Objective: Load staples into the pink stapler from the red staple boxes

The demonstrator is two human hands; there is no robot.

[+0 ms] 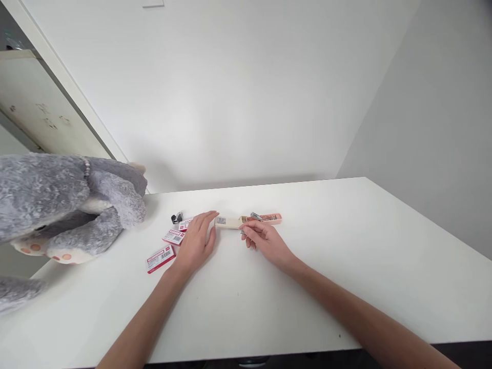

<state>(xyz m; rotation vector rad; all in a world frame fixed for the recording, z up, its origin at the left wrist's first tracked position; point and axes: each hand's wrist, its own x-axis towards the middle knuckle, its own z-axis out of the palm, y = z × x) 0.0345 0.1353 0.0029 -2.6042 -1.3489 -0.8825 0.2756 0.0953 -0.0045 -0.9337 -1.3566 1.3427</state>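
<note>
A cream and pink stapler (249, 220) lies opened out flat on the white table (346, 266). My left hand (197, 241) rests flat beside its cream end, fingers stretched out, fingertips touching or nearly touching it. My right hand (263, 240) has its fingers curled in a pinch at the stapler's middle, apparently on a small metal part I cannot make out. Three small red and white staple boxes (169, 246) lie under and left of my left hand.
A small black and silver object (177, 218) lies behind the boxes. A large grey plush toy (65, 205) sprawls on the table's left end. White walls stand behind the table; a cabinet (38, 107) is at far left.
</note>
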